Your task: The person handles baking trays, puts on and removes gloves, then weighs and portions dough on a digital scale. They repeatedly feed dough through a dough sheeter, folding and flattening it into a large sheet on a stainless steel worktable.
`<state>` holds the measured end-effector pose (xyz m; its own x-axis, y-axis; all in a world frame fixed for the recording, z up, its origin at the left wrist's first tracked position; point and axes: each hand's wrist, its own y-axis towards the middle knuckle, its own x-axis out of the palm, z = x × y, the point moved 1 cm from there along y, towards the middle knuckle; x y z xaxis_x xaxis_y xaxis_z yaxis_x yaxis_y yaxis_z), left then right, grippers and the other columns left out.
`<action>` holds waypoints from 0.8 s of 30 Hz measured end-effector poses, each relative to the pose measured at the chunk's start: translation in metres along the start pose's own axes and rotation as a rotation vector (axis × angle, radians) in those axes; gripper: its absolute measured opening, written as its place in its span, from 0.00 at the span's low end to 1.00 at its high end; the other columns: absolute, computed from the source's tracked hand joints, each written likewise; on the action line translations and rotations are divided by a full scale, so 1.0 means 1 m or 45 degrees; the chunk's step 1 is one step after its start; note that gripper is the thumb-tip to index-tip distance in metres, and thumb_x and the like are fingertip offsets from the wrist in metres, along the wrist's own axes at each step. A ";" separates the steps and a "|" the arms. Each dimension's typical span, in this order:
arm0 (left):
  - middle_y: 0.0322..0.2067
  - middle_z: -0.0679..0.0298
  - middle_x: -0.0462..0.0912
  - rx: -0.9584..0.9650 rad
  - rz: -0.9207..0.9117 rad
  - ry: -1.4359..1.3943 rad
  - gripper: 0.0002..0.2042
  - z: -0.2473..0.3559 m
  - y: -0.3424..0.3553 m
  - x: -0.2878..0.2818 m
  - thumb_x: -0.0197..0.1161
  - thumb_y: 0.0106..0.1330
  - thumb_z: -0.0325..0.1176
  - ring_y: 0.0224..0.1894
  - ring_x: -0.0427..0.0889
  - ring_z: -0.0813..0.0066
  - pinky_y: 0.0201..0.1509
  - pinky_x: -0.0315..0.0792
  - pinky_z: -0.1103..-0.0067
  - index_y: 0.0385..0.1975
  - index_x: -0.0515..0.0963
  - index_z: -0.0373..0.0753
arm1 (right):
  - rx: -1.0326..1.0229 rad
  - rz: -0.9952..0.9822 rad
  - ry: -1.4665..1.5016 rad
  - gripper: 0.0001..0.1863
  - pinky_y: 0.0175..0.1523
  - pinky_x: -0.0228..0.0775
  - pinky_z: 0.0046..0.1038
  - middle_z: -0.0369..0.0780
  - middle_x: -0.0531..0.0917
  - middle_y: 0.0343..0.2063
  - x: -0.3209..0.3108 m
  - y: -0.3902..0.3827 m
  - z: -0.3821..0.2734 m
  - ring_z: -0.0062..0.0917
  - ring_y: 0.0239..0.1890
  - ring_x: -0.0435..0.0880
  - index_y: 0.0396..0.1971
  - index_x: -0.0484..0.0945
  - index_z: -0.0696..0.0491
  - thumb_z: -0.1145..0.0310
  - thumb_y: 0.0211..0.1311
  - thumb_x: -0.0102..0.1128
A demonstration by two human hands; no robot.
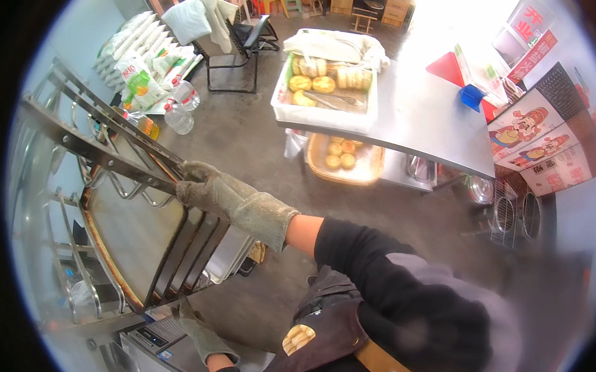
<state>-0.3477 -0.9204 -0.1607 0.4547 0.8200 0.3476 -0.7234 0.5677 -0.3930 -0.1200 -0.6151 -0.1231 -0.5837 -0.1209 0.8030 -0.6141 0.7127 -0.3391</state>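
A metal tray rack (100, 152) stands at the left, holding several dark-rimmed baking trays (136, 242). My right hand (227, 199), in a thick grey-green work glove, reaches across and is closed on the end of the rack's upper rail. Lower down, my left hand (202, 331) wears a matching glove. Its fingertips are at the bottom corner of the trays, partly hidden, so their grip does not show. Just below that hand is a grey metal appliance (165, 343) with a small dark panel.
A steel table (420, 118) carries a white crate (324, 117) of round breads with tongs and a cloth. Beneath it sits a basket (316, 161) of round breads. Beyond the rack are stacked white sacks (134, 46), clear bottles (179, 117) and a folding chair (240, 64).
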 end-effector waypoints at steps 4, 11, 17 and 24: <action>0.54 0.63 0.79 -0.240 -0.097 -0.067 0.19 -0.098 -0.078 0.027 0.62 0.75 0.38 0.55 0.80 0.68 0.57 0.75 0.69 0.61 0.73 0.40 | -0.013 0.050 0.248 0.33 0.65 0.73 0.32 0.42 0.76 0.62 -0.073 -0.051 -0.010 0.29 0.61 0.78 0.72 0.65 0.51 0.63 0.70 0.67; 0.56 0.62 0.79 -0.782 -0.364 -0.234 0.19 -0.330 -0.162 0.183 0.60 0.76 0.38 0.57 0.79 0.67 0.59 0.74 0.69 0.63 0.73 0.40 | 0.000 0.423 0.545 0.28 0.62 0.76 0.32 0.41 0.80 0.58 -0.237 -0.171 0.025 0.28 0.58 0.81 0.68 0.70 0.50 0.63 0.71 0.66; 0.57 0.62 0.78 -0.993 -0.450 -0.348 0.19 -0.496 -0.196 0.324 0.59 0.77 0.38 0.58 0.79 0.66 0.61 0.74 0.68 0.64 0.72 0.39 | -0.086 0.839 0.536 0.21 0.54 0.81 0.38 0.41 0.81 0.55 -0.359 -0.267 -0.061 0.33 0.53 0.83 0.63 0.73 0.52 0.67 0.74 0.60; 0.59 0.62 0.77 -1.086 -0.415 -0.435 0.20 -0.616 -0.228 0.369 0.57 0.78 0.39 0.60 0.78 0.66 0.63 0.73 0.68 0.65 0.71 0.39 | 0.234 1.088 0.344 0.21 0.65 0.75 0.39 0.39 0.80 0.61 -0.532 -0.389 -0.074 0.31 0.61 0.80 0.64 0.74 0.50 0.55 0.80 0.52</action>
<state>0.3051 -0.7022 -0.4673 0.2931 0.6245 0.7240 0.0917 0.7354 -0.6714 0.4692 -0.7771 -0.3823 -0.7484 0.5797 0.3223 -0.1188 0.3609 -0.9250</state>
